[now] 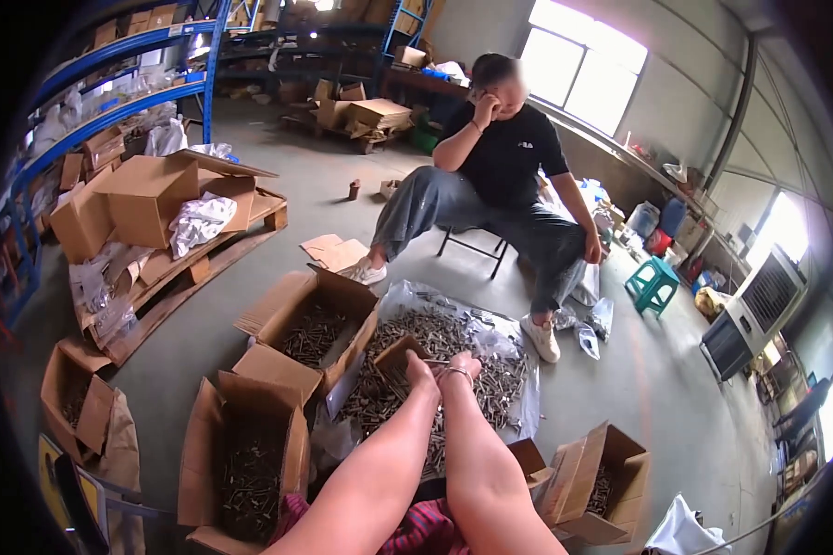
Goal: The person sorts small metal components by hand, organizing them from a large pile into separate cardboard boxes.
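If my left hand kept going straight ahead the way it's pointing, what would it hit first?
Most likely the small brown cardboard piece just beyond the left hand, lying on the heap of grey metal screws on clear plastic sheet; depth is hard to judge.

A person [504, 176] sits on a stool across from me. I see a little green stool [654, 283] near them, brown boxes on a wooden pallet [194, 268] (one holds a white cloth), and blue shelves [111, 102].
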